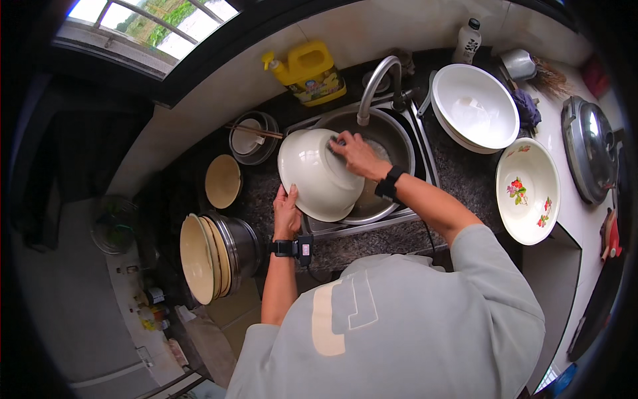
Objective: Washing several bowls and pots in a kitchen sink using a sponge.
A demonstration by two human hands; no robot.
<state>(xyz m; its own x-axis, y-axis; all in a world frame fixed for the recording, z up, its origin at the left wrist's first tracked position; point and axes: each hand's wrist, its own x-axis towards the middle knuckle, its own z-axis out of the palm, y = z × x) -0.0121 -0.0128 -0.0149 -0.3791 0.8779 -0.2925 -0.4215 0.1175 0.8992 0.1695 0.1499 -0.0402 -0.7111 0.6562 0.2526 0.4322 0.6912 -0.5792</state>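
A large cream-white basin [314, 174] is tipped on its side over the left part of the round steel sink [406, 164], its outer bottom turned towards the tap. My left hand [287, 212] grips its rim at the lower left, thumb on the outside. Against the basin's base, my right hand [363, 155] presses a dark scrubbing pad [337, 144], mostly hidden by the fingers. Above the sink arches a steel gooseneck tap [374, 85]; no stream of water shows. Some cloudy liquid or foam is visible in the sink beyond my right wrist.
Left of the sink stand stacked enamel basins [197, 259], a tan bowl [223, 181] and bowls with chopsticks [259, 133]. A yellow detergent jug [311, 75] is behind. On the right are white basins [476, 104], a flowered basin [528, 192] and a lidded pan [590, 149].
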